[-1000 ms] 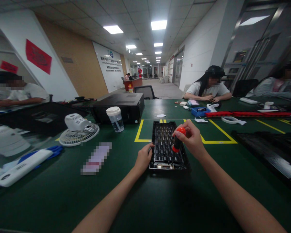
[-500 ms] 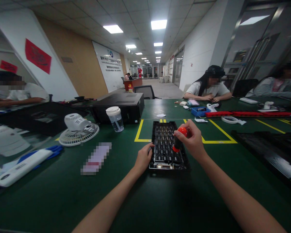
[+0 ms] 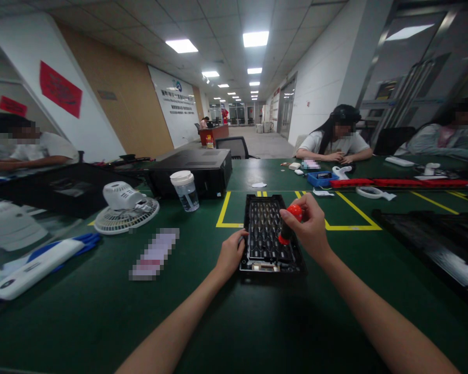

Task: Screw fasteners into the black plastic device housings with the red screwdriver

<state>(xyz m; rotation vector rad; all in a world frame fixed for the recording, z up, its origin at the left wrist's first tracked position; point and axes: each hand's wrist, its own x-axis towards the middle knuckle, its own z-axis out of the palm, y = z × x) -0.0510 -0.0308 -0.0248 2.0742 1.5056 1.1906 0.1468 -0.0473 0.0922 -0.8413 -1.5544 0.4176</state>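
A black rectangular panel (image 3: 265,228) with rows of dark hollows lies on the green table, straight in front of me. My left hand (image 3: 231,254) grips its left edge, with the fingertips at the rim. In my right hand (image 3: 312,226) is a screwdriver (image 3: 284,236) with a red and black handle, pinched near its red top. The handle stands tilted over the right side of the panel. Its shaft points down toward the lower right corner, where the tip is too dark to make out. A pale metallic strip (image 3: 265,267) shows along the panel's near end.
To the left are a white fan (image 3: 127,208), a lidded bottle (image 3: 185,191), a blurred-out flat item (image 3: 155,254) and a black case (image 3: 195,169). Dark panels (image 3: 432,254) lie at the right. A blue tray (image 3: 322,179) stands ahead; other people sit around the table.
The screwdriver handle and my right hand have shifted very slightly. My left hand and the panel stay where they were.
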